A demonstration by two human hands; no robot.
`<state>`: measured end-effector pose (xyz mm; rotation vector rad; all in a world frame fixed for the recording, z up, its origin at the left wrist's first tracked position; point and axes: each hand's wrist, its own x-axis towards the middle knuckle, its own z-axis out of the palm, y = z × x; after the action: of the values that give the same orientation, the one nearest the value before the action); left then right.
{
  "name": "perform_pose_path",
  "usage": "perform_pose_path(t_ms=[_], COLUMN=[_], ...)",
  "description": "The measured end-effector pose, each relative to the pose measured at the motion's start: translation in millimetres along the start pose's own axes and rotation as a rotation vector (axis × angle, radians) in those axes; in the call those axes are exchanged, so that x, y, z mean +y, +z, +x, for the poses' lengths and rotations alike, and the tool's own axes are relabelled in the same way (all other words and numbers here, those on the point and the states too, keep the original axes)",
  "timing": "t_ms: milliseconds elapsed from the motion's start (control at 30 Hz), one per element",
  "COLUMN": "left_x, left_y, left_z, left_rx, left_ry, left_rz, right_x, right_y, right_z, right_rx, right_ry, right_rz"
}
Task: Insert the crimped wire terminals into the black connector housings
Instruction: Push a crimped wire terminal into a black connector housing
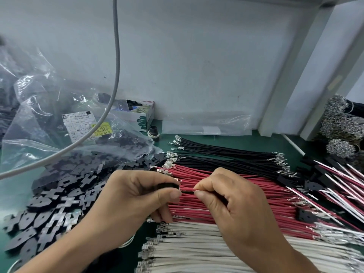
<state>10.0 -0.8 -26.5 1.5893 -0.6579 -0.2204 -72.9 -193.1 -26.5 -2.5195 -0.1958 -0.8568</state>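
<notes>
- Left hand (137,196) pinches a black connector housing (167,186) between thumb and curled fingers; only the housing's top edge shows.
- Right hand (232,201) pinches one wire (187,189) between thumb and forefinger, just behind its end, which points left at the housing.
- Both hands sit close together, fingertips nearly touching, above the red wires (226,196) on the green bench (266,138).
- Terminal itself is hidden between my fingertips and the housing; can't tell if it's seated or only at the mouth.
- Handling guess: wire is light and floppy, so I grip close to the crimp or it buckles on the push. Terminal is thin stamped metal and bends easily, so feed it straight, no force.
- Housing is small, rigid, smooth plastic; a firm pinch on its flanks stops it twisting.
- Stock: black wires (226,154) far, red middle, white wires (197,251) near, crimped ends facing left.
- Loose housings (59,196) piled left, spilling from a clear bag (49,119).
- Finished assemblies (338,180) appear stacked at right.
</notes>
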Motion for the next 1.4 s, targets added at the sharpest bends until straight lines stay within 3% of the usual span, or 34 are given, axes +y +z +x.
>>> perform_pose_path(t_ms=[167, 367, 533, 967, 1133, 1267, 1400], left_x=[0, -3, -6, -10, -12, -10, -5], left_y=[0, -1, -3, -5, -5, -8, -8], left_z=[0, 2, 4, 7, 9, 9, 9], left_rx=[-0.037, 0.005, 0.035, 0.047, 0.076, 0.08, 0.073], left_ry=[-0.02, 0.001, -0.022, -0.078, -0.093, -0.118, -0.141], left_rz=[0.013, 0.083, 0.051, 0.013, -0.018, -0.08, -0.118], right_x=[1, -2, -9, -6, -6, -2, 1], right_y=[-2, -24, -13, -9, -13, -17, -16], right_z=[0, 6, 0, -3, -1, 4, 3], right_rx=[-0.03, -0.054, -0.444, -0.546, -0.475, -0.293, -0.112], right_ry=[-0.023, -0.101, -0.092, 0.044, 0.089, 0.151, 0.081], right_rz=[-0.009, -0.24, -0.214, -0.133, -0.078, 0.091, 0.042])
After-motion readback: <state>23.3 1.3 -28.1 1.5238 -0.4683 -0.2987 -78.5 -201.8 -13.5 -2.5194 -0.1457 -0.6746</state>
